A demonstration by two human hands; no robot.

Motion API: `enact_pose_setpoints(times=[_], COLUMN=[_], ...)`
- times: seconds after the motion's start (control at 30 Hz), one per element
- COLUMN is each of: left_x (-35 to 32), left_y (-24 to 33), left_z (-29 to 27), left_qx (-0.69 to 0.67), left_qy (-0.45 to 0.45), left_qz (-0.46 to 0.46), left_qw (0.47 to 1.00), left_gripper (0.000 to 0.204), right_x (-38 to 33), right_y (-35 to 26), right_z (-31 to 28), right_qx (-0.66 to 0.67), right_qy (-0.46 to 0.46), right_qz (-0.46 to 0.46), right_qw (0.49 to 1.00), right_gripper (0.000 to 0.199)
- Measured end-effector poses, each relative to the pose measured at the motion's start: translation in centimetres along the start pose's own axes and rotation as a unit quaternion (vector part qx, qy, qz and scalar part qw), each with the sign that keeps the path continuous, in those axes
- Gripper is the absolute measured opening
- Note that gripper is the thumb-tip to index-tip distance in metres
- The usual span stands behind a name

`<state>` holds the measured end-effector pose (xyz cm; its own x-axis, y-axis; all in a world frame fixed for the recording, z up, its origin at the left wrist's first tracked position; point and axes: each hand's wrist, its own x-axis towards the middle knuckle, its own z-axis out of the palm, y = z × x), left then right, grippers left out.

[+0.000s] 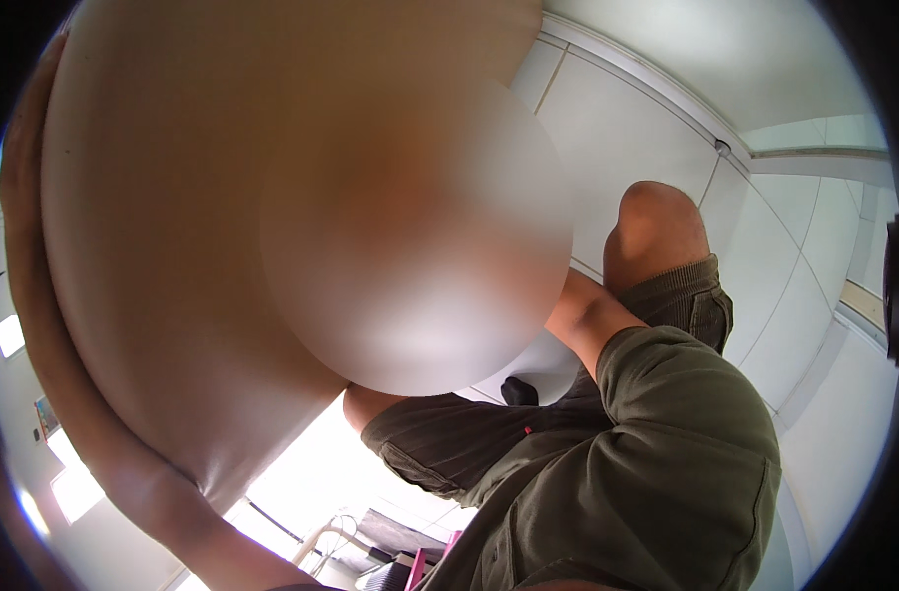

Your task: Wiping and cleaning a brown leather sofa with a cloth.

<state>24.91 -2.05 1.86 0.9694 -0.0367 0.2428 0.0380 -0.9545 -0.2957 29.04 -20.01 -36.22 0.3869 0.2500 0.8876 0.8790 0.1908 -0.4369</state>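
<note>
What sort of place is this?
Some indoor room, possibly in a home: large white floor tiles, a long white skirting strip, and a broad, smooth beige surface.

Your left arm [85,394] stretches along the outer edge of a large beige panel [154,227], your left hand [35,94] at its upper end, near the dark rim. A round blur covers your right hand [400,202], so its grip is unreadable; your right forearm [592,315] runs into it. Right of that hand are your bare knee [656,227] and white floor tiles [627,118]; below it, your dark shorts [439,433].
</note>
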Motion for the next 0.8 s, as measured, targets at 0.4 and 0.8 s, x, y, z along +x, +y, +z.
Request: enact_pose_setpoints(times=[0.4,0.8], left_x=[0.2,-1.0], left_y=[3.0,4.8], left_z=[2.3,3.0], left_qx=[-0.069,-0.128], left_qy=[-0.131,-0.206], left_qz=[-0.079,-0.168], left_qw=[0.986,0.956], left_gripper=[0.037,0.038], right_x=[-0.7,-6.9], right_y=[12.4,-11.3], right_z=[0.5,3.7], right_qx=[0.065,0.227], right_qy=[0.217,0.153], right_qz=[0.556,0.783], right_qw=[0.800,0.558], right_gripper=[0.054,0.061])
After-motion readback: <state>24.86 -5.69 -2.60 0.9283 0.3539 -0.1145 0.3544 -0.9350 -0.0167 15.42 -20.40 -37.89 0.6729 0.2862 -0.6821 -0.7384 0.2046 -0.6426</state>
